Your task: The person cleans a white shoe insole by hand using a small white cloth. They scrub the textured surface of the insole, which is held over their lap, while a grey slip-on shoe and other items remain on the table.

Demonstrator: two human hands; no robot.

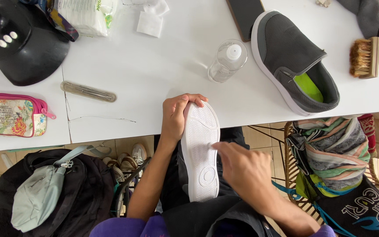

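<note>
A shoe (202, 151) lies sole-up over my lap, its white ribbed sole facing the camera and its toe at the white table's edge. My left hand (176, 115) grips the toe end, fingers curled over the tip. My right hand (242, 169) rests at the sole's right side, fingertips touching the middle of the sole; I cannot tell whether it pinches anything. The matching grey slip-on shoe (292, 61) with a white sole and green insole stands upright on the table to the right.
On the white table (154, 74) stand a clear plastic bottle (227, 60), a wooden brush (365, 58), a flat metal tool (87, 91), a floral pouch (12, 115), a black lamp base (23, 44) and white pads (151, 19). A black backpack (53, 193) sits left; a wicker chair with clothes (334, 162) right.
</note>
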